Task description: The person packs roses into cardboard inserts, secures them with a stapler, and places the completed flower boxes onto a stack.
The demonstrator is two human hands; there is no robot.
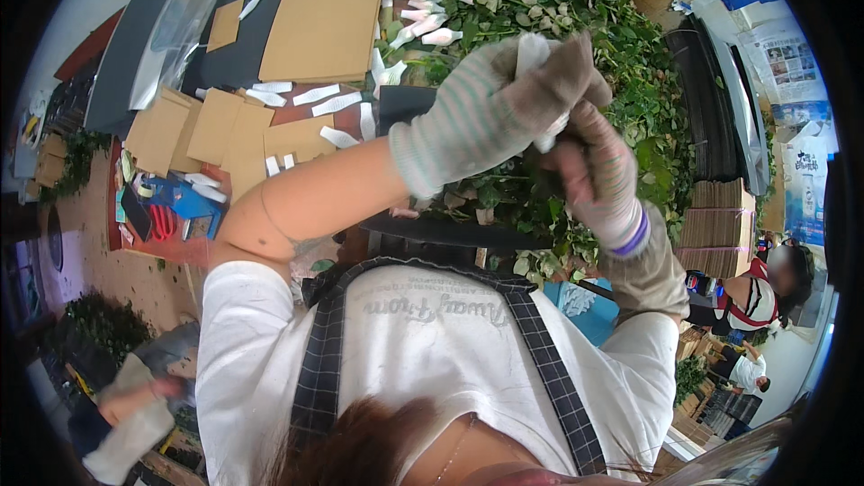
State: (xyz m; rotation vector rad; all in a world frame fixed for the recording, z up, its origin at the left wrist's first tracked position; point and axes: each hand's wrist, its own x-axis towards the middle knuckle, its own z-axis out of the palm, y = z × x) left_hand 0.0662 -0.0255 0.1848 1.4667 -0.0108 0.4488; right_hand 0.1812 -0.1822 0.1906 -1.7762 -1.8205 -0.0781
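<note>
Both hands wear striped knit gloves with soiled fingers and meet above a bed of leafy cut stems (648, 108). My left hand (513, 91) is closed around a white mesh sleeve (533, 54), whose upper part shows between the fingers; a white end pokes out below. Against that lower end, my right hand (594, 172) has bent fingers, blurred, and whether they grip is unclear. Several pale flower heads in white mesh sleeves (442, 36) lie in a row beyond the left hand. Loose flat sleeves (337, 104) rest on the red table to the left.
Cardboard sheets (324, 13) and smaller card pieces (212, 128) lie left, near a blue holder (179, 199) and red-handled scissors (162, 221). Right are black sheets (702, 101) and bundled cardboard (715, 226). A blue bin (584, 314) stands by my right arm. Other people are at both sides.
</note>
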